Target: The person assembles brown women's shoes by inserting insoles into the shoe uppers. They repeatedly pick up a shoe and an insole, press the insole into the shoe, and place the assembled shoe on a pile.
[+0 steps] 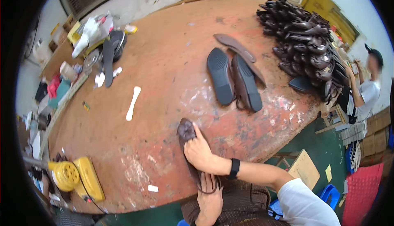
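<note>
A dark brown flat shoe (186,130) lies near the table's front edge, its toe pointing away from me. My right hand (200,154), with a black band on the wrist, reaches over the shoe's opening; its index finger runs along the toe's side and the other fingers curl inward, partly hidden. At the heel end, my left hand (210,203) grips the shoe, with fingers laid inside the back opening. Beyond them rest two brown shoes with dark soles turned up, a left one (220,76) and a right one (247,82). Beside these is a brown insole (234,46).
A tall heap of dark brown shoes (305,41) covers the table's right end; a person (367,86) is beyond it. A white bone-shaped piece (133,103) lies left of centre. Yellow equipment (88,178) with a cord stands front left. Clutter and a dark insole (108,64) occupy the far left.
</note>
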`<state>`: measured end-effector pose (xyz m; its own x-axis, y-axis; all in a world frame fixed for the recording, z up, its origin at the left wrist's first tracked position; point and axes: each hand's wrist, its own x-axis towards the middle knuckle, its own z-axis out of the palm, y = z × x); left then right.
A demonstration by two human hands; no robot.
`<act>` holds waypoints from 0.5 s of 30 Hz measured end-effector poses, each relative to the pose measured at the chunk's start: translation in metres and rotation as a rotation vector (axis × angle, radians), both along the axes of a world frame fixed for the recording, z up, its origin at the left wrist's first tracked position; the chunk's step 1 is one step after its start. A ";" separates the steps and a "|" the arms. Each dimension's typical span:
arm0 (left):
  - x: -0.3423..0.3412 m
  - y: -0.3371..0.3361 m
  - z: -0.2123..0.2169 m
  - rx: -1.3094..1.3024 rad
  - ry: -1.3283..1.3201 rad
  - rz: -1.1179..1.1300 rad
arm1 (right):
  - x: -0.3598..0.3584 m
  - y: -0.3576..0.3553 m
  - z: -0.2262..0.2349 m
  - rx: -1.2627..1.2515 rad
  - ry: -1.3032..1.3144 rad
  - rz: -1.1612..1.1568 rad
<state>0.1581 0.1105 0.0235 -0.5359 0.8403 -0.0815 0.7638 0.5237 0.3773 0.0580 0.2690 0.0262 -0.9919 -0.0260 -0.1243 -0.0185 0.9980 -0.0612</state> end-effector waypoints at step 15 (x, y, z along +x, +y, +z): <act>-0.151 -0.075 0.122 -0.385 0.184 0.504 | -0.013 0.358 0.011 -0.380 0.350 -0.948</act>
<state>0.0067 0.0360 0.1454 -0.8899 0.4123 -0.1953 0.4242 0.9053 -0.0215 0.0451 0.6275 0.0373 -0.6069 0.7944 0.0241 0.6754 0.5315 -0.5111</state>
